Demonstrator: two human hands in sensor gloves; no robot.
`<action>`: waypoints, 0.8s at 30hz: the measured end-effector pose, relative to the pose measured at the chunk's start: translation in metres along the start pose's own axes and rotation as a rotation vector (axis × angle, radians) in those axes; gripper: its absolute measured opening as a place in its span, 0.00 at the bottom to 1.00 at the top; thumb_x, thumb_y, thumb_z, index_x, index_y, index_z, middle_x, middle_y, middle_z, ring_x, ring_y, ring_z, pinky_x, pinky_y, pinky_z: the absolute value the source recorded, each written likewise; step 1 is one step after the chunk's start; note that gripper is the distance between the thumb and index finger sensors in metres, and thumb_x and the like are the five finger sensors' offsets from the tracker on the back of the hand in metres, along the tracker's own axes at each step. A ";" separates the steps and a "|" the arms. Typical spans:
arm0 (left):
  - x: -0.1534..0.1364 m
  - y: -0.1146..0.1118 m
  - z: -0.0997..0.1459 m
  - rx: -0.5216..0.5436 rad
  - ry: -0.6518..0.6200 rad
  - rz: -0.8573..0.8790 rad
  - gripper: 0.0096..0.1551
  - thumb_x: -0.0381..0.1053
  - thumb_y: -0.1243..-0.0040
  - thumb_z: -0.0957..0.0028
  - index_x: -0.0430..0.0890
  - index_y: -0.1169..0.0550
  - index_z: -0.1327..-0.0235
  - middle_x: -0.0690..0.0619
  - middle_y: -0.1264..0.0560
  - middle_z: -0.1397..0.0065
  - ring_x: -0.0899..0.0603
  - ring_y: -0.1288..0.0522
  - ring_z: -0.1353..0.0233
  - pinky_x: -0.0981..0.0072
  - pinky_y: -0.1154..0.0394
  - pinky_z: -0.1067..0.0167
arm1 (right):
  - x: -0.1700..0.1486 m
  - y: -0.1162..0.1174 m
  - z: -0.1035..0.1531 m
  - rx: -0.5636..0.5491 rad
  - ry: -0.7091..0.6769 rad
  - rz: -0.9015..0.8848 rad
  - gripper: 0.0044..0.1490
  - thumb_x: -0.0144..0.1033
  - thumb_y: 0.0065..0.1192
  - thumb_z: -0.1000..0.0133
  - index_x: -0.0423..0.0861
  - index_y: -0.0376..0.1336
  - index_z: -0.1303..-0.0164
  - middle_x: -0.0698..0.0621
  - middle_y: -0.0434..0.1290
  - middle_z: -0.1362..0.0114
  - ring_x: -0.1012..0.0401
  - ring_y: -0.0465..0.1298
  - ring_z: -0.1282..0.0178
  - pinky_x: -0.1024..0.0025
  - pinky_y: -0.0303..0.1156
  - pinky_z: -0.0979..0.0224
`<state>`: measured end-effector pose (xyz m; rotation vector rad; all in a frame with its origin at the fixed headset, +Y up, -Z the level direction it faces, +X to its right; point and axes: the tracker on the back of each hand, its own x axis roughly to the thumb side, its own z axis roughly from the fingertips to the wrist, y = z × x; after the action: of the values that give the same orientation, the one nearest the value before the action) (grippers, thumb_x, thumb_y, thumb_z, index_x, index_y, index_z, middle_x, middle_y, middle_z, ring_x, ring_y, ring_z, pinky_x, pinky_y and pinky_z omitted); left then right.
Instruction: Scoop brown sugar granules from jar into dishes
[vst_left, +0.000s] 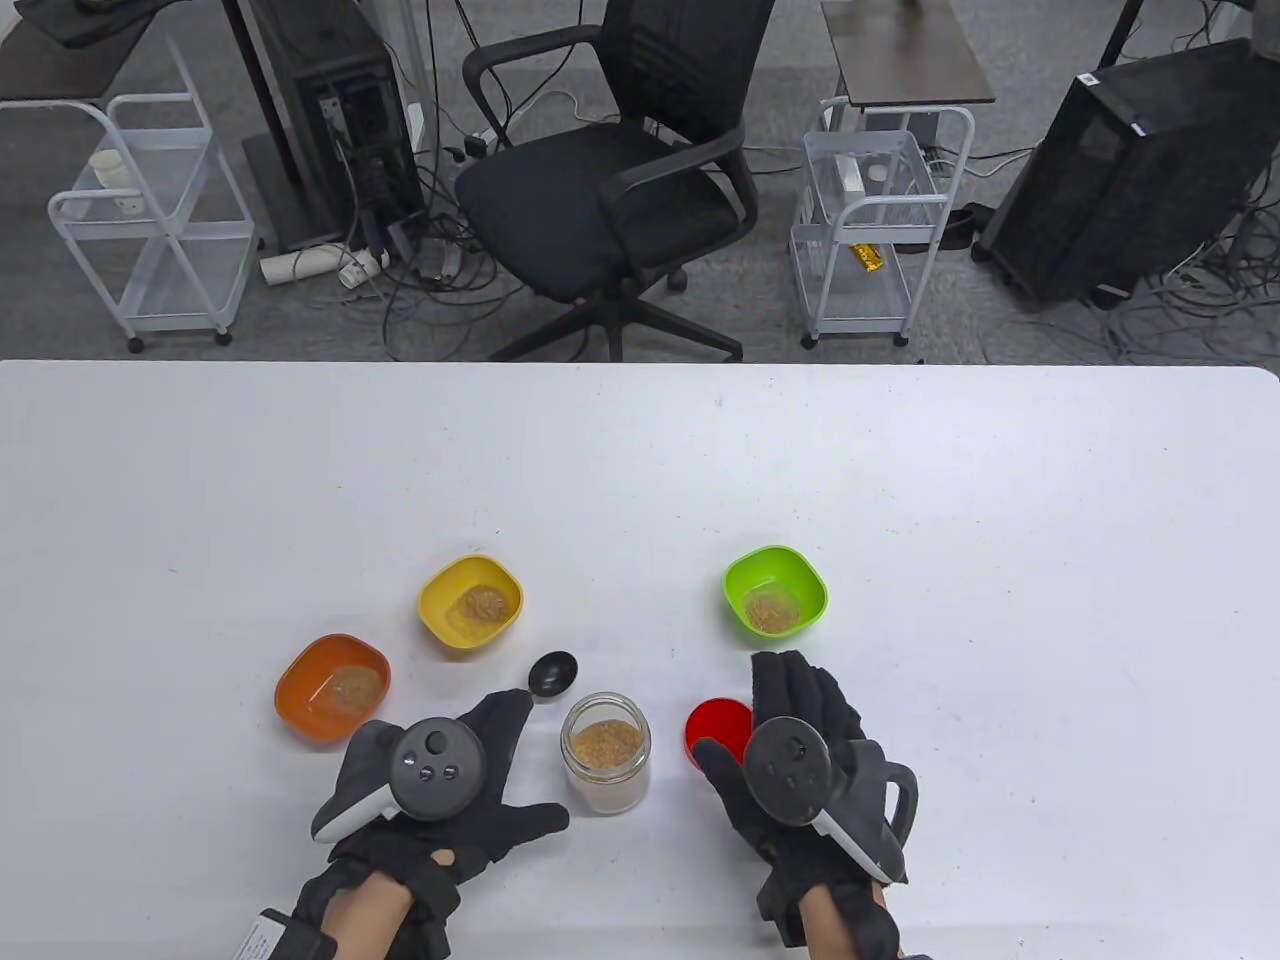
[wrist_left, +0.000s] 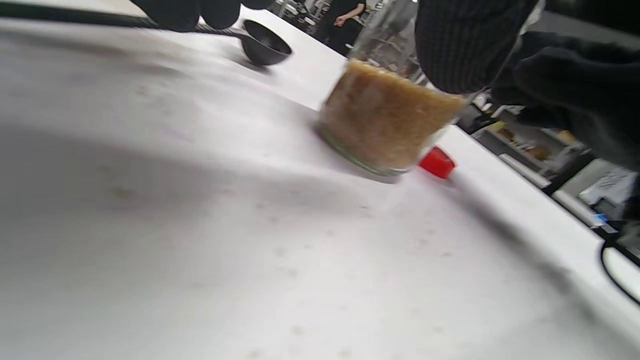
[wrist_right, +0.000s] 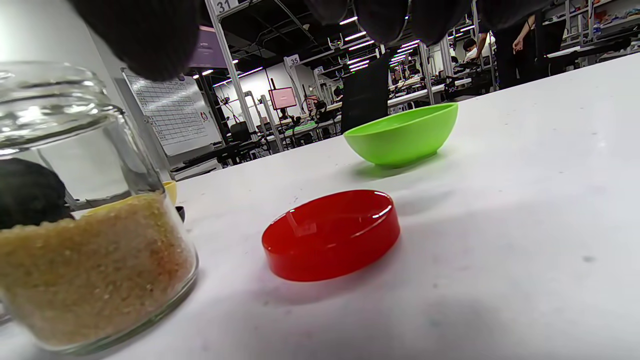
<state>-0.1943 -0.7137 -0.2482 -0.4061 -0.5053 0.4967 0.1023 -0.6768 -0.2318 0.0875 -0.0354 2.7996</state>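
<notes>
Overhead table view; low wrist views share jar.

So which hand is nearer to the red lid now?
Right. The right hand hangs over the red lid, covering its right edge. The left hand is beyond the jar, holding the spoon.

floor: grey carpet, loose cables | beyond table's far edge: black office chair at centre, white wire carts left and right | PC towers: black | surface: white table
</notes>
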 end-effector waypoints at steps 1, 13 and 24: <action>0.003 0.000 -0.003 -0.009 -0.018 0.023 0.73 0.70 0.35 0.44 0.29 0.60 0.14 0.27 0.57 0.12 0.22 0.49 0.13 0.33 0.40 0.22 | 0.000 0.000 0.000 -0.001 0.001 -0.005 0.60 0.61 0.56 0.43 0.35 0.41 0.15 0.32 0.47 0.11 0.29 0.51 0.17 0.28 0.52 0.21; 0.012 -0.006 -0.035 -0.100 -0.051 0.311 0.78 0.67 0.30 0.45 0.29 0.66 0.16 0.28 0.61 0.12 0.24 0.52 0.12 0.36 0.43 0.21 | -0.003 -0.001 -0.002 0.017 -0.013 -0.058 0.59 0.61 0.56 0.42 0.35 0.41 0.15 0.31 0.47 0.11 0.29 0.51 0.17 0.29 0.52 0.21; 0.007 -0.018 -0.035 -0.020 -0.094 0.422 0.69 0.64 0.27 0.43 0.42 0.60 0.12 0.42 0.55 0.09 0.34 0.50 0.08 0.41 0.45 0.17 | -0.001 0.008 -0.008 0.083 -0.015 -0.035 0.59 0.60 0.59 0.43 0.35 0.42 0.16 0.31 0.50 0.11 0.26 0.57 0.19 0.28 0.57 0.22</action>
<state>-0.1633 -0.7331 -0.2650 -0.5131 -0.5172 0.9212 0.1001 -0.6847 -0.2403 0.1281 0.0783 2.7654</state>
